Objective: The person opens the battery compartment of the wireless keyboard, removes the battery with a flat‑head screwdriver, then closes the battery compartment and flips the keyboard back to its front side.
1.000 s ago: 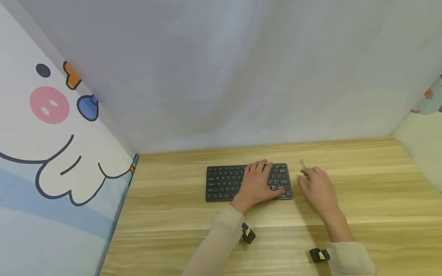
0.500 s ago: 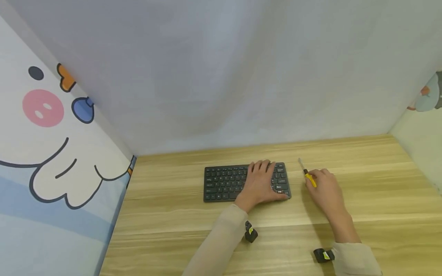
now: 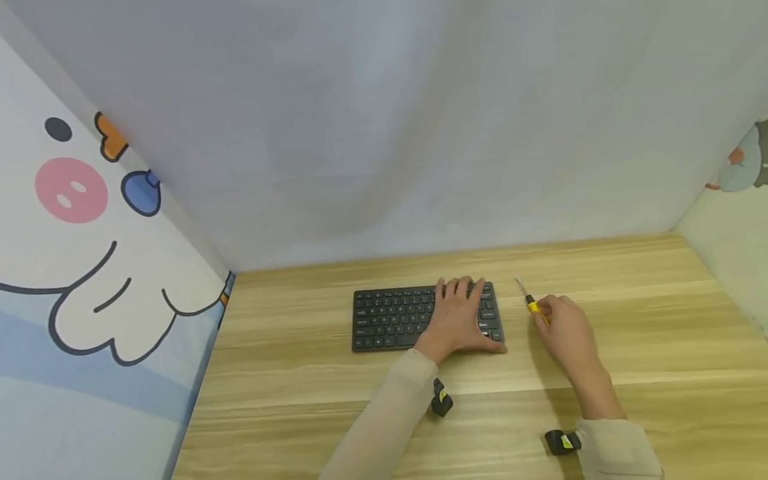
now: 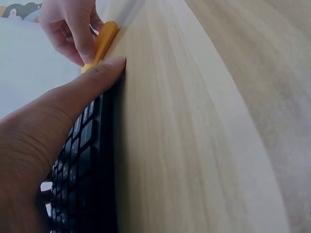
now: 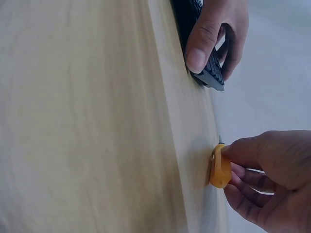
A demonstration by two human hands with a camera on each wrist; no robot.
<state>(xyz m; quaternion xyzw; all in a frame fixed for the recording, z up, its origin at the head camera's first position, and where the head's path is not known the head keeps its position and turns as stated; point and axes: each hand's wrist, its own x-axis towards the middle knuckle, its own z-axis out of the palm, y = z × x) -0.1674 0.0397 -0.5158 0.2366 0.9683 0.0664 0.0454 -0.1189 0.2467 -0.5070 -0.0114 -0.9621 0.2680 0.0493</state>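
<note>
Screwdriver pinched in right hand; keyboard held at its right end

The screwdriver (image 3: 531, 302), with a yellow handle and a metal shaft, is near the bench's far edge, between the keyboard and the far right corner. Its tip points toward the far edge. Whether the handle touches the bench cannot be told.

The right hand (image 3: 569, 337) has its thumb and fingers clamped on the yellow handle.

Just beside the screwdriver, on its left, the black keyboard (image 3: 389, 320) lies flat, its long sides roughly parallel to the far edge. The left hand (image 3: 457, 321) spans its right end: fingers spread and set on the far side, thumb on the near side at the right corner. Keys beneath the palm are hidden.

Both forearms, in pale sleeves (image 3: 384, 415), reach in from the near side. A small black device (image 3: 442, 401) is worn at each wrist.

The bench (image 3: 282, 390) has a wood-grain top. A pale grey backdrop (image 3: 360, 133) stands behind its far edge; a panel with cartoon figures (image 3: 72, 267) flanks the left edge.
</note>
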